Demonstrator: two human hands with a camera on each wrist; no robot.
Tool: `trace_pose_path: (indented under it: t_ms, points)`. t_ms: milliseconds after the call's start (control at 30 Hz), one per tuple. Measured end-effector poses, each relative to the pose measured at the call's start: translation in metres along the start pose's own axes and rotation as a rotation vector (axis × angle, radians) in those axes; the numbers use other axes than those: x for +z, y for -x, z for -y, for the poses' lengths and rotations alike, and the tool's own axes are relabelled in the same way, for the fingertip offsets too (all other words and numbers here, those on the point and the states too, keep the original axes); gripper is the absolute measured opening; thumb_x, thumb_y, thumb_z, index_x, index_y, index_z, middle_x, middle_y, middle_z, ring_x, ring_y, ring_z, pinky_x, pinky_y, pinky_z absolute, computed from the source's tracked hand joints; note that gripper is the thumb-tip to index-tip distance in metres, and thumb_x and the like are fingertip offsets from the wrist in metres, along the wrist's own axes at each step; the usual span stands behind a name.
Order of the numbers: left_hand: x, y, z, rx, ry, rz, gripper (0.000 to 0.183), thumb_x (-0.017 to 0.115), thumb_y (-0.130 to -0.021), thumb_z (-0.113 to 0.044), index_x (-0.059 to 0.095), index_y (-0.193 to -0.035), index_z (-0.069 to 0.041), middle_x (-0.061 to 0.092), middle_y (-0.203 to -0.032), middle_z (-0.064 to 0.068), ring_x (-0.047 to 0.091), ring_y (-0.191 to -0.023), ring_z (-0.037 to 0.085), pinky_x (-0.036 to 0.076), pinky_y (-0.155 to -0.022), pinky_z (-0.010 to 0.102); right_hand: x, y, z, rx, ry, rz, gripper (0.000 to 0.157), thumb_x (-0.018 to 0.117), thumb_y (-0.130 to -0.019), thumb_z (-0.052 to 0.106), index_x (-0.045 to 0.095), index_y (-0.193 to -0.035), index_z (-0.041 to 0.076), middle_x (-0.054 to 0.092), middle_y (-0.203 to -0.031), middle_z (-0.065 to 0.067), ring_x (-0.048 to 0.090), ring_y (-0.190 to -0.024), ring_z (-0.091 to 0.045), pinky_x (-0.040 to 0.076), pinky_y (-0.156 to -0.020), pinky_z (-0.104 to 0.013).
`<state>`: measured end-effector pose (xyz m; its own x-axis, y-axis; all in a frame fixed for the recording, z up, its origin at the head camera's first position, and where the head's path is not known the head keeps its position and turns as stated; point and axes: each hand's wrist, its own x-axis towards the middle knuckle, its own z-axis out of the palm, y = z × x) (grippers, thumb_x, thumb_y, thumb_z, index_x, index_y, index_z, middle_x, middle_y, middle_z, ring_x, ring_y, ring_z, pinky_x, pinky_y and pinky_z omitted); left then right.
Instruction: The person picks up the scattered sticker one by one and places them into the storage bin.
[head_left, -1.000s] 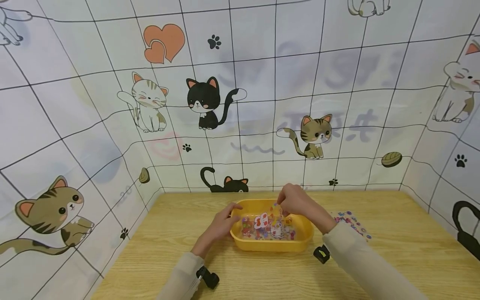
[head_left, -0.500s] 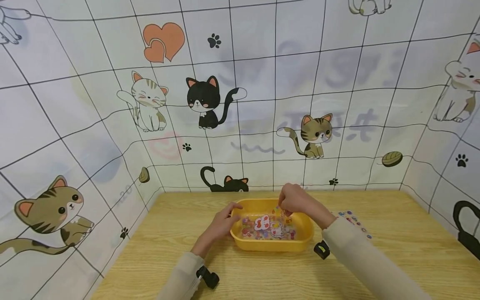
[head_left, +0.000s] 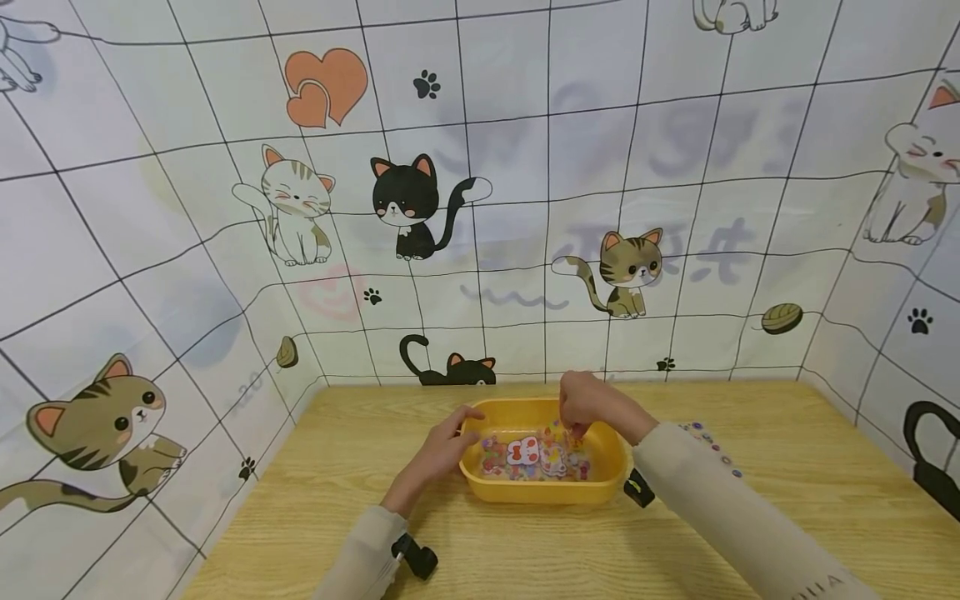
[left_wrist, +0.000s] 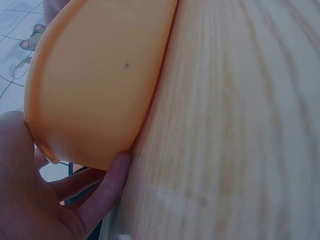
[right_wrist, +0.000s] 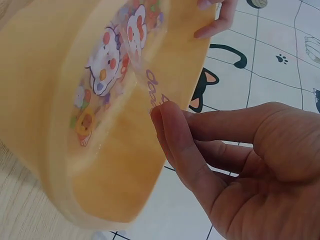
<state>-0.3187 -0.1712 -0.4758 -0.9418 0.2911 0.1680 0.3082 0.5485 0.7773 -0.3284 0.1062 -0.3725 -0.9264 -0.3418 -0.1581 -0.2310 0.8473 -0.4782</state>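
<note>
A yellow plastic basin (head_left: 540, 493) stands on the table with colourful cartoon stickers (head_left: 522, 451) inside, including white animal figures. My left hand (head_left: 442, 446) holds the basin's left end, thumb over the rim and fingers against the outer wall (left_wrist: 100, 100). Inside the right part of the basin, my right hand (head_left: 594, 407) pinches the edge of a clear film with purple lettering (right_wrist: 153, 82) between thumb and fingers. Whether that film is one piece with the cartoon stickers, I cannot tell.
Small round coloured stickers (head_left: 716, 448) lie on the wooden table (head_left: 330, 475), partly behind the right sleeve (head_left: 712, 500). A cat-printed cloth wall (head_left: 517, 250) rises behind the table and at both sides. A black strap-like object (head_left: 936, 467) is at the far right.
My right hand has sunk a little lower into the basin, with the film going down in its pinch. The right sleeve now covers more of the round stickers. My left hand stays put.
</note>
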Motion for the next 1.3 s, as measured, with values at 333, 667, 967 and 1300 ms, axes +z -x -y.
trace_pose_path:
  t_ms: [333,667,967,1300]
  points:
    - [0.000,-0.001,0.001,0.002,0.007,0.001,0.030,0.055,-0.102,-0.021,0.062,-0.131,-0.019,0.061,-0.144,0.010,0.060,-0.109,0.026,0.050,-0.093,0.046,0.008,-0.014,0.001,0.087,0.061,0.033,0.010,0.073,-0.089,-0.001,0.067,-0.081,0.000,0.068,-0.072,-0.011,0.071,-0.057,-0.020,0.062,-0.065,-0.034]
    - [0.000,0.001,-0.001,-0.008,0.016,0.010,0.031,0.055,-0.101,-0.019,0.061,-0.131,-0.018,0.063,-0.139,0.012,0.060,-0.107,0.026,0.051,-0.091,0.045,0.017,-0.015,-0.005,0.097,0.147,0.089,0.023,0.069,-0.084,-0.005,0.059,-0.065,0.005,0.051,-0.054,-0.002,0.049,-0.046,-0.012,0.053,-0.051,-0.026]
    - [0.000,0.000,0.000,0.014,0.015,0.004,0.031,0.055,-0.102,-0.020,0.061,-0.132,-0.016,0.062,-0.142,0.011,0.060,-0.114,0.028,0.049,-0.097,0.049,0.020,-0.015,-0.005,0.118,0.174,0.124,0.016,0.071,-0.080,-0.006,0.066,-0.068,0.002,0.052,-0.055,-0.002,0.049,-0.045,-0.013,0.047,-0.046,-0.022]
    - [0.000,0.000,0.001,0.002,0.012,0.005,0.031,0.055,-0.102,-0.020,0.061,-0.132,-0.017,0.061,-0.144,0.012,0.058,-0.110,0.026,0.049,-0.095,0.047,0.027,-0.023,-0.010,0.176,0.165,0.160,0.012,0.077,-0.083,-0.003,0.065,-0.081,0.002,0.066,-0.077,-0.012,0.067,-0.054,-0.017,0.057,-0.054,-0.025]
